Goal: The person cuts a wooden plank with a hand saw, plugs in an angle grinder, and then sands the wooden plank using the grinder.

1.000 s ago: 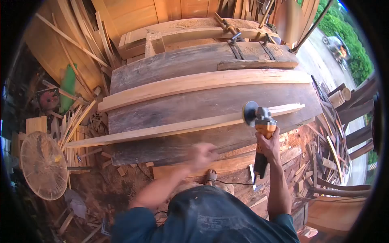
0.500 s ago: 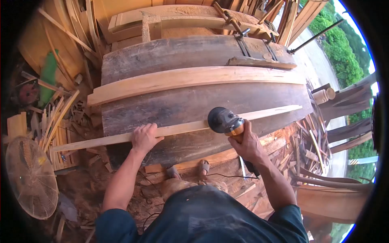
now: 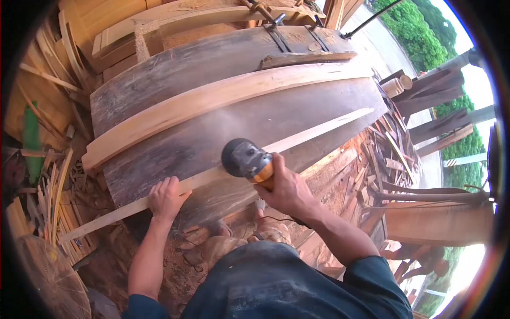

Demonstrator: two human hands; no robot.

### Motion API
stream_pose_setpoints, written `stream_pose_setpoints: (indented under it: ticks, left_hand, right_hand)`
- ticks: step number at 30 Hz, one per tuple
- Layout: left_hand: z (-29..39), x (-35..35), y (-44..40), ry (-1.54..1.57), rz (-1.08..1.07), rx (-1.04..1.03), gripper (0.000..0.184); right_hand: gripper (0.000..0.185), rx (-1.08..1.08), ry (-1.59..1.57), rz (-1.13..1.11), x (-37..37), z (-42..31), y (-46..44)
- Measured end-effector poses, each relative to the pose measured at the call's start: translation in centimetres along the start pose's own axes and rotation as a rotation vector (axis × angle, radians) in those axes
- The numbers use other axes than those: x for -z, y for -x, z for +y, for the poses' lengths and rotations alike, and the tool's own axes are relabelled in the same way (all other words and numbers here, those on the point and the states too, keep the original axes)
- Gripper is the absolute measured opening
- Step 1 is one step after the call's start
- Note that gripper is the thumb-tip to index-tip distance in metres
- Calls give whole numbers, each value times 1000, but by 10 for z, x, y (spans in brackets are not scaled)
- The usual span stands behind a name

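A long, thin wooden strip (image 3: pixel 313 134) lies slantwise across the dark workbench (image 3: pixel 212 127), its left end jutting past the bench edge. My left hand (image 3: pixel 167 198) is closed over the strip left of the middle. In my right hand (image 3: pixel 287 189) is an angle grinder (image 3: pixel 249 161) with a dark round disc, gripped by its orange and black body. The disc is over the middle of the strip, and a faint haze of dust hangs behind it. Whether the disc touches the wood is hard to tell.
A wide curved plank (image 3: pixel 228 101) lies on the bench behind the strip. Clamps (image 3: pixel 277 34) and a rough wood piece (image 3: pixel 305 59) are at the far edge. A fan (image 3: pixel 50 276) stands lower left. Scraps (image 3: pixel 393 151) pile up at right, and a cord trails by my feet.
The grinder and my right hand have moved left along the strip, closer to my left hand, which still holds the wood. My view has turned and shifted right.
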State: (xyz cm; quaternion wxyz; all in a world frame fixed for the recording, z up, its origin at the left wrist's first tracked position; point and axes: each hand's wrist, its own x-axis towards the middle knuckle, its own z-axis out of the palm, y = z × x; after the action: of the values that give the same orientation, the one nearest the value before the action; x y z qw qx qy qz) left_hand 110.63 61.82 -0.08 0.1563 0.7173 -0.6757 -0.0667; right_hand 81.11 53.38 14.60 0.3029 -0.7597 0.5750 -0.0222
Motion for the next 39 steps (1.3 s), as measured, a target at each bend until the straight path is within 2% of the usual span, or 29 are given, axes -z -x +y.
stream_pose_setpoints:
  ticks: [5,8,11,13,14,15,17,18,19,20,22,24,25,26,28,31,32,33,34,37,39]
  left_hand:
    - [3,-4,0,13,-6,9,42]
    - [6,-1,-2,-9,22,-2,42]
    - [14,0,-4,-43,-48,40,43]
    - [9,-1,-5,-38,-106,75,45]
    - [1,-13,-3,-32,-65,46,44]
    - [7,-3,-4,-36,-124,65,43]
    - [1,-7,0,-35,-119,76,43]
    - [10,7,-1,-91,-207,98,48]
    - [8,1,6,-153,-113,53,56]
    - [16,0,14,-227,294,-41,63]
    - [77,16,25,191,381,26,65]
    - [166,-1,42,488,403,-66,61]
    - [200,-21,50,734,231,-148,61]
    - [233,4,64,695,99,-166,66]
    - [267,2,77,614,361,-225,70]
    - [264,-13,90,536,381,-129,70]
    - [255,-13,95,470,303,-159,69]
    - [245,-14,102,446,362,-172,68]
    - [235,-16,110,421,418,-187,67]
    - [192,4,148,449,459,-164,64]
    - [145,42,186,492,418,-140,63]
  right_hand:
    - [61,-216,-47,89,50,71,0]
    - [59,-149,-14,239,80,124,0]
    - [58,-95,-78,259,79,144,3]
    - [62,-201,-95,233,71,123,10]
    - [59,-229,-34,174,70,111,16]
    - [51,-40,-423,199,31,184,8]
    - [42,90,-744,319,27,174,6]
    - [38,170,-895,367,25,170,3]
    - [42,57,-878,382,20,184,-10]
    - [44,36,-937,382,30,148,-5]
    - [46,66,-1149,330,21,164,-30]
    - [44,33,-1269,243,28,156,-40]
    - [42,-10,-1322,211,28,146,-40]
    - [41,-59,-1371,183,25,136,-36]
    - [49,-80,-1366,138,16,123,-33]
    - [57,-44,-1317,67,1,107,-28]
    - [60,-27,-1296,46,-7,101,-25]
    - [62,-5,-1278,30,-15,92,-22]
    - [45,29,-1331,117,-21,51,2]
    - [47,21,-1361,121,-55,-2,28]
    - [49,126,-1328,69,-89,-16,19]
